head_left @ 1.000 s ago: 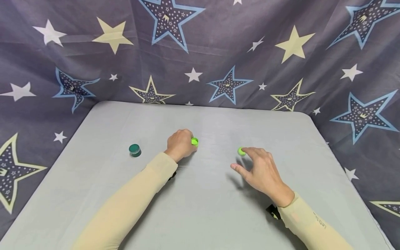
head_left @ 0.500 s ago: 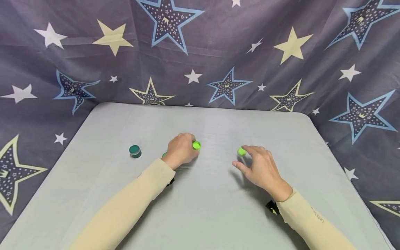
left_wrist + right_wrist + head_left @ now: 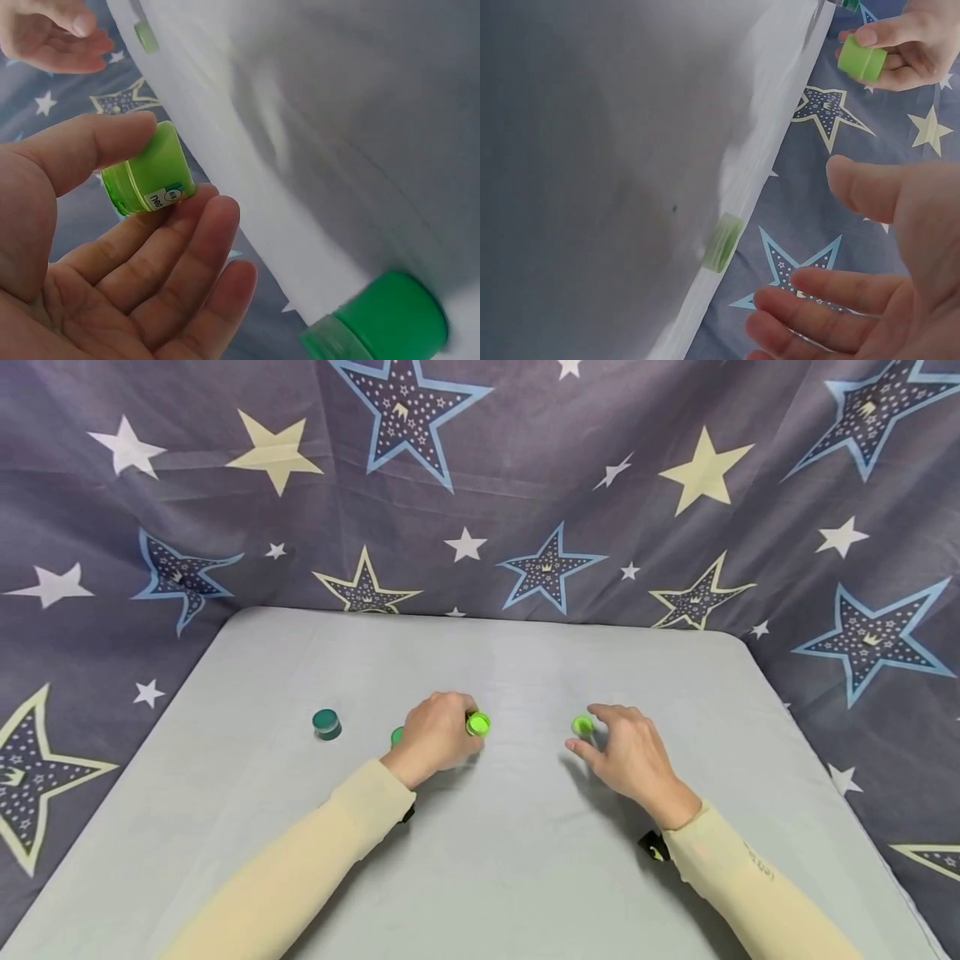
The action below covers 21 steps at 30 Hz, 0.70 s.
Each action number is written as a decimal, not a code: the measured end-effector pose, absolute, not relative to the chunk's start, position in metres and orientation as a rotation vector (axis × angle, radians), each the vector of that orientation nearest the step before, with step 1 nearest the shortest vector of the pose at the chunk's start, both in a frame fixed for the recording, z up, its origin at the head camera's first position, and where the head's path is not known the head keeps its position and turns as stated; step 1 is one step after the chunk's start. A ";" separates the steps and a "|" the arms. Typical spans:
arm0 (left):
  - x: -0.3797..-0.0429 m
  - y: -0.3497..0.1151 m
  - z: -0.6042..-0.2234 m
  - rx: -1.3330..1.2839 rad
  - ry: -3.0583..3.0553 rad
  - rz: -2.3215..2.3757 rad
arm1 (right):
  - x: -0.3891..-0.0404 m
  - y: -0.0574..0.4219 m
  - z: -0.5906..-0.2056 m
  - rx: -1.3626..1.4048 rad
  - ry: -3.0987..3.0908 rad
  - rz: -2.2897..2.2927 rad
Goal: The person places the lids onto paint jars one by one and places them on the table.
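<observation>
In the head view my left hand [image 3: 438, 731] holds a small lime-green tub [image 3: 477, 723] a little above the table. The left wrist view shows the thumb on one side of this labelled tub [image 3: 154, 169] and fingertips on the other. My right hand [image 3: 630, 756] is off to the right, thumb and fingers spread, holding nothing. Between its thumb and forefinger, in the head view, a light green lid [image 3: 582, 726] lies on the table. The right wrist view shows that shallow lid [image 3: 722, 243] apart from the fingertips.
A dark green tub [image 3: 326, 724] stands on the left of the grey-covered table [image 3: 517, 852]. Another green tub [image 3: 397, 737] is partly hidden behind my left wrist; the left wrist view shows this tub [image 3: 394, 319] up close. Star-patterned cloth [image 3: 585, 460] hangs behind the table.
My left hand has moved slightly nearer me with the tub, uncovering part of the green tub behind its wrist. My right fingertips have come away from the lid, which stays on the table.
</observation>
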State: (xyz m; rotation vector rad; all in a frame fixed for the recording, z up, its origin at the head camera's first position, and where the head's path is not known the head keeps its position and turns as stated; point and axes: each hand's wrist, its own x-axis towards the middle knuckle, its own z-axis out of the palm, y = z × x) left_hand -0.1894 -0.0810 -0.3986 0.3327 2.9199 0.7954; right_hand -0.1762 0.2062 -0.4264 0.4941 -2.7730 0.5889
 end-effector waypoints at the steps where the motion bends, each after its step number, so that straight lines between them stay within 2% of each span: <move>1: -0.188 -0.080 -0.398 0.337 2.920 0.799 | -0.177 0.206 -0.427 0.486 -2.780 0.590; 21: -0.153 -0.082 -0.395 0.425 3.010 0.830 | -0.195 0.204 -0.428 0.458 -2.868 0.510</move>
